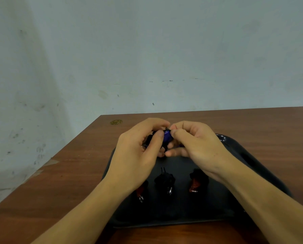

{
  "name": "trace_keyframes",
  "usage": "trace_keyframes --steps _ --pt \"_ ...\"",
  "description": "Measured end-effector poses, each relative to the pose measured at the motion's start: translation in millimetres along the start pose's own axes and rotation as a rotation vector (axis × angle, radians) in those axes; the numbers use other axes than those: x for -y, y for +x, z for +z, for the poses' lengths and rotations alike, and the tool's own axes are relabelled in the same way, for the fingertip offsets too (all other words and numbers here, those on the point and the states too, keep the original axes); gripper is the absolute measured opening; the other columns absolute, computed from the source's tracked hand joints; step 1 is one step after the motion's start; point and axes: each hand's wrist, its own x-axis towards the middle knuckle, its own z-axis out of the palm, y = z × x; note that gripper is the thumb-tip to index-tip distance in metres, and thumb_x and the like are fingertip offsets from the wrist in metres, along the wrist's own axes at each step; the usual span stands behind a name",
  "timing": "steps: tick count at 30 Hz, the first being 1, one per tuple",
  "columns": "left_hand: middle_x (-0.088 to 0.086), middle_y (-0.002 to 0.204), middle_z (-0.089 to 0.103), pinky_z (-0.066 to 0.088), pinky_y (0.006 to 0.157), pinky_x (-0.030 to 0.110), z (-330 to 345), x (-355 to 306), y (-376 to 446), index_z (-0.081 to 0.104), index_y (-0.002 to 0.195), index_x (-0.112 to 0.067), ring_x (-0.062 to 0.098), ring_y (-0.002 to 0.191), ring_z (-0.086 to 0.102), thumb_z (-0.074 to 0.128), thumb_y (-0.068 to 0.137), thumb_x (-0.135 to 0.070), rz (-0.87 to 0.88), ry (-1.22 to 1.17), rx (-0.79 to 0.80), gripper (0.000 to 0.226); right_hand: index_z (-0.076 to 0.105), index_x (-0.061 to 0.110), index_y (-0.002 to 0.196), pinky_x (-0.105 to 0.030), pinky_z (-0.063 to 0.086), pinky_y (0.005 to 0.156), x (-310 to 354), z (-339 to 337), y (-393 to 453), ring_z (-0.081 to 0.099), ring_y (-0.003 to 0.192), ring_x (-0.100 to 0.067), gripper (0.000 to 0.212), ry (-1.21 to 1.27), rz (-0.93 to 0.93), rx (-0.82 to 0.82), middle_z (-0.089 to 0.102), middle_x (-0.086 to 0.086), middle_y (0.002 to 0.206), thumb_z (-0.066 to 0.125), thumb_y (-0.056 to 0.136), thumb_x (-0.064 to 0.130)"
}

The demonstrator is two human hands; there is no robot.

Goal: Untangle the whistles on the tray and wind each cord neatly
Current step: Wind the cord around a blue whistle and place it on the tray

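No legible brand, label or writing is seen anywhere; a round gold sticker (116, 122) sits near the far left corner of the wooden table (73, 173), its print too small to read.

Both forearms are extended fwd over the black tray (252, 155), hands raised above its far half and brought together. The left hand (138, 152) is curled, thumb pressed on a purple whistle (167, 135), w/ black cord (150, 139) bunched inside its fingers. The right hand (196, 143) is curled too, fingertips pinched at the whistle's top right end; what exactly is pinched can't be told. The whistle's long axis can't be judged, mostly hidden.

On the tray's near half, three wound whistles are laid in a row, apart: a red whistle (141, 191) at left, partly hidden by the left wrist, a black whistle (165, 182) in the middle, another red one (195, 185) at right. Metal rings are pointed toward the person, long axes roughly near-far.
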Motion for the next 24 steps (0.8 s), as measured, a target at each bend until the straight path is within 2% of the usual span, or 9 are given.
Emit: trace_keyframes --steps 2,6,11,14,17,20,22,24 --pt "-0.007 0.102 0.068 0.062 0.067 0.030 -0.7 0.7 -0.1 0.073 0.109 -0.017 0.017 0.094 0.069 0.055 0.097 0.000 0.069 0.029 0.018 0.027 0.071 0.001 0.091 -0.027 0.060 0.063 0.9 -2.7 -0.9 0.064 0.068 -0.017 0.025 0.062 0.035 0.047 0.064 -0.017 0.080 0.048 0.101 0.004" --pt "-0.003 0.104 0.064 0.057 0.077 0.025 -0.9 2.9 1.3 0.074 0.108 -0.015 0.017 0.100 0.064 0.056 0.095 0.005 0.173 0.096 0.046 0.030 0.066 -0.015 0.103 -0.024 0.058 0.065 3.1 -6.5 -2.6 0.060 0.087 -0.024 0.030 0.127 0.121 0.141 0.063 -0.022 0.096 0.044 0.102 0.004" --pt "-0.007 0.101 0.063 0.049 0.082 0.019 0.4 3.4 2.2 0.074 0.103 -0.015 0.013 0.100 0.063 0.056 0.095 -0.006 0.175 0.169 0.018 0.021 0.069 -0.007 0.099 -0.024 0.059 0.064 3.5 -7.0 -4.7 0.066 0.076 -0.018 0.028 0.281 0.220 0.192 0.061 -0.019 0.093 0.045 0.103 0.007" --pt "-0.004 0.102 0.064 0.058 0.077 0.029 3.6 5.2 3.8 0.074 0.099 -0.015 0.020 0.093 0.068 0.056 0.099 -0.012 -0.005 0.018 0.008 0.018 0.071 -0.001 0.096 -0.025 0.059 0.062 -1.7 -4.4 -3.2 0.061 0.069 -0.015 0.025 0.214 0.122 0.095 0.066 -0.013 0.082 0.049 0.102 0.008" --pt "0.012 0.100 0.069 0.062 0.067 0.032 4.6 0.7 6.8 0.073 0.098 -0.008 0.028 0.077 0.074 0.056 0.099 -0.009 -0.288 -0.275 -0.023 0.017 0.069 0.011 0.092 -0.032 0.061 0.061 -8.2 -0.5 -3.2 0.063 0.060 -0.012 0.017 -0.048 -0.130 -0.058 0.067 0.004 0.069 0.054 0.100 0.010" --pt "0.021 0.092 0.074 0.062 0.066 0.028 3.1 -4.2 7.6 0.072 0.102 -0.001 0.029 0.073 0.073 0.053 0.100 -0.011 -0.458 -0.500 -0.037 0.022 0.071 0.023 0.094 -0.033 0.061 0.057 -11.6 0.5 -5.6 0.065 0.064 -0.012 0.015 -0.214 -0.350 -0.101 0.071 0.007 0.081 0.059 0.099 0.015" --pt "0.023 0.094 0.074 0.061 0.064 0.025 2.0 -5.9 8.7 0.073 0.102 0.000 0.026 0.072 0.072 0.051 0.101 -0.012 -0.543 -0.648 -0.038 0.025 0.072 0.026 0.098 -0.028 0.059 0.057 -13.7 0.6 -6.1 0.066 0.070 -0.009 0.014 -0.229 -0.393 -0.106 0.072 0.011 0.085 0.062 0.097 0.016" --pt "0.023 0.099 0.074 0.061 0.063 0.024 0.7 -5.7 9.7 0.072 0.104 0.001 0.023 0.073 0.070 0.051 0.101 -0.014 -0.609 -0.757 -0.021 0.026 0.073 0.028 0.101 -0.028 0.058 0.063 -14.9 0.9 -5.8 0.067 0.078 -0.010 0.012 -0.299 -0.416 -0.123 0.072 0.012 0.088 0.067 0.094 0.020"
